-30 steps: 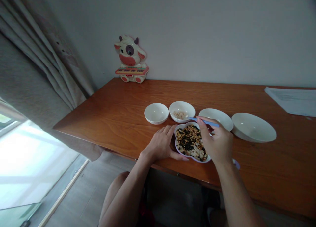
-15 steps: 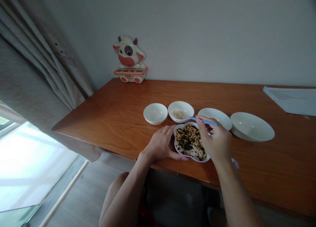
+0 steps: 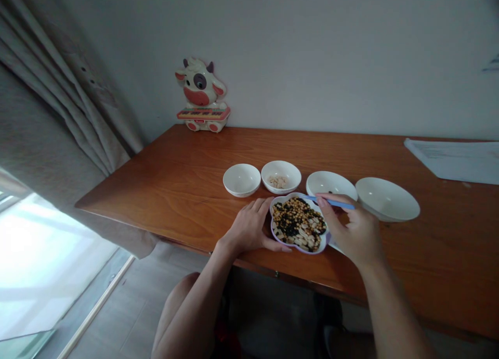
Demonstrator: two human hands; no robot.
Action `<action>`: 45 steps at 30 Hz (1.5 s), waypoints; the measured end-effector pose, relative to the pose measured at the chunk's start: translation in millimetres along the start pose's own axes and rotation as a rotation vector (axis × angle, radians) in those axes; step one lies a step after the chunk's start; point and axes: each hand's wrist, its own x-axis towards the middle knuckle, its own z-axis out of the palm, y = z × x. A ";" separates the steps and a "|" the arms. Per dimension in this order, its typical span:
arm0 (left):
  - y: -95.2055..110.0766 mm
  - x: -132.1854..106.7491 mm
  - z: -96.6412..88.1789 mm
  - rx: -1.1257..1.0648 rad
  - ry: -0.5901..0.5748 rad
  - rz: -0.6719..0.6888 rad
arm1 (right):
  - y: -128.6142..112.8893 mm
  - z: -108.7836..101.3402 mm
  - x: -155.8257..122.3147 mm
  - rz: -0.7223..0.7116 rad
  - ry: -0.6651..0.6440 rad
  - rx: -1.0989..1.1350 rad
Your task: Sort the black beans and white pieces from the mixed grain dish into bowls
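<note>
A white, purple-rimmed, flower-shaped dish point(image 3: 323, 246) holds a mix of yellow-brown beans, dark flakes or seeds and pale flat pieces. My left hand point(image 3: 251, 226) grips its left side, thumb along the front rim and fingers at the back left. Over the dish's right side, my right hand point(image 3: 353, 229) pinches a slim light-blue utensil point(image 3: 339, 204). Its tip reaches the mix near the back rim; I cannot tell its kind. Just behind stands a small white bowl point(image 3: 281, 167) with some pale pieces inside.
Left of that bowl is another white bowl point(image 3: 241, 181). To the right are a white bowl point(image 3: 331, 179) with a dark bit inside and a larger white bowl point(image 3: 388, 197). A cow toy with a keyboard point(image 3: 202, 96) and white paper point(image 3: 460, 158) lie farther back on the wooden table point(image 3: 175, 192).
My right hand has drawn the blue utensil back from the bowl of pale pieces to the flower-shaped dish. The view has shifted slightly; my left hand stays at the dish.
</note>
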 end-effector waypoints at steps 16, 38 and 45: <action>5.3 -0.1 -3.7 0.003 -0.010 -0.022 | 35.8 -26.2 -7.8 0.040 -0.152 0.007; 4.4 1.2 -2.1 0.007 0.000 0.007 | 33.3 -21.6 -13.2 -0.132 -0.267 -0.081; 5.1 1.8 -2.3 0.012 0.004 0.016 | 32.6 -20.5 -13.1 -0.127 -0.263 -0.090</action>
